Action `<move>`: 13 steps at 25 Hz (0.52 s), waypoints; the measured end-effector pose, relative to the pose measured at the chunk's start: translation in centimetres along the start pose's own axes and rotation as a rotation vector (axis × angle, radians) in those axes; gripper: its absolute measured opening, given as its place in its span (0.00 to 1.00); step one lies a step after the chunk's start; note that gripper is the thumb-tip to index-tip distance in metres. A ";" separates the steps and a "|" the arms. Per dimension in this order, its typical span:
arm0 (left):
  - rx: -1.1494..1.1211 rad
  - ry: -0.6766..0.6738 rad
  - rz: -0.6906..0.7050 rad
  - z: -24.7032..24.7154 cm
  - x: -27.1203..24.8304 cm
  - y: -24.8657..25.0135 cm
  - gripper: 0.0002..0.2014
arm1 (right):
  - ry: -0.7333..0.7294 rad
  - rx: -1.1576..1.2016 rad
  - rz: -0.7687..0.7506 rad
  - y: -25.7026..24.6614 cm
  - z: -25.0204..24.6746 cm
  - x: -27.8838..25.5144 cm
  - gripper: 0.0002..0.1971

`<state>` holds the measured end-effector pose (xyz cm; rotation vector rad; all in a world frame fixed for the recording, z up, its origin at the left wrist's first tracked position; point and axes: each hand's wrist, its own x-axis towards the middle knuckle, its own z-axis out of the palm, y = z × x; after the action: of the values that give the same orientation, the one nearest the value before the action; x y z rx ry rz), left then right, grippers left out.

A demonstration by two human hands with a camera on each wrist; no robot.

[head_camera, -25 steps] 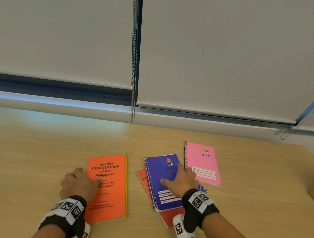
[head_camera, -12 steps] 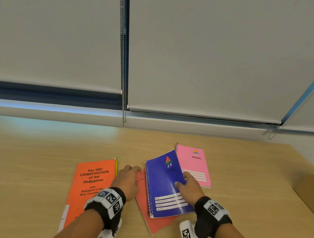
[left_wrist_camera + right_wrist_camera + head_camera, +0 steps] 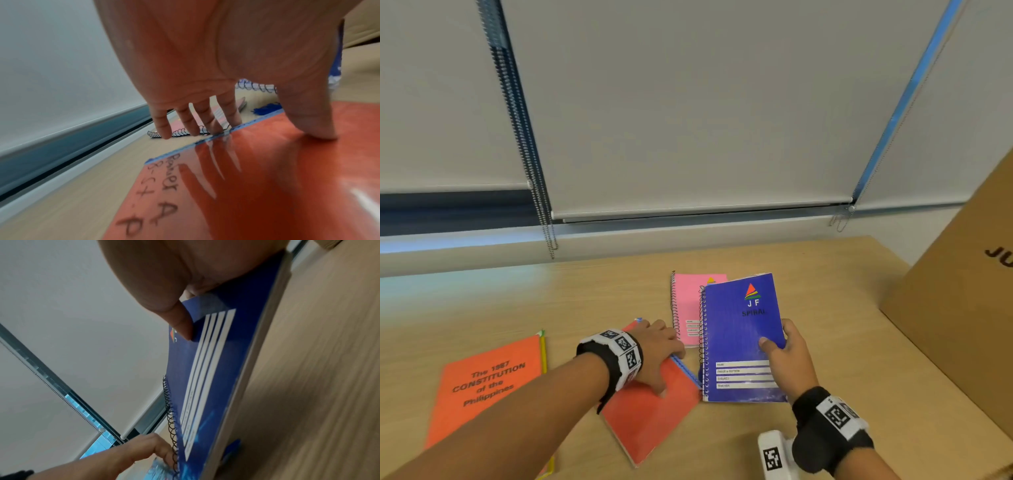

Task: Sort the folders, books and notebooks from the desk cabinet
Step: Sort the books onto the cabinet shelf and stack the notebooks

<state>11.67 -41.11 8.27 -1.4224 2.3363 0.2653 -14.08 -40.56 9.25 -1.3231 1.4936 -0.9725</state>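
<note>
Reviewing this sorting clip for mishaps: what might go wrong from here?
The right hand pinches the blue notebook by one edge only; it may slip. Its spiral sits over the pink notebook and might snag. The left hand rests on the glossy red notebook, which could slide.

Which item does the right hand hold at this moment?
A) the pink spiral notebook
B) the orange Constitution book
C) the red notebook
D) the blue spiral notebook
D: the right hand pinches the blue spiral notebook at its right edge, thumb on the cover, while the left hand rests on the red notebook.
</note>
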 end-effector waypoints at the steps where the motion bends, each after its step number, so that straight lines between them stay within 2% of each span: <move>1: 0.008 -0.019 -0.012 -0.1 0.3 -0.2 0.36 | 0.014 0.016 0.010 0.2 -0.5 -0.1 0.08; 4: -0.102 -0.132 -0.145 0.2 -0.1 -1.0 0.34 | 0.024 0.065 0.031 0.4 -1.3 -0.5 0.09; 6: -0.249 -0.108 -0.224 0.5 -0.9 -1.3 0.25 | 0.028 0.082 0.029 0.2 -1.5 -0.8 0.09; 8: -0.409 0.021 -0.264 0.3 -2.0 -1.7 0.15 | 0.041 0.118 0.008 -0.3 -1.7 -0.8 0.08; 10: -0.661 0.184 -0.317 0.1 -3.0 -2.4 0.13 | 0.018 0.192 0.009 -1.1 -1.6 -0.7 0.07; 13: -1.235 0.492 -0.382 0.8 -4.7 -2.0 0.08 | -0.115 0.312 0.067 -2.0 0.7 -0.7 0.07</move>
<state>15.55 -37.91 9.58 -2.6635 2.1572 1.5803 -12.76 -40.12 10.96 -1.0786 1.2336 -1.0210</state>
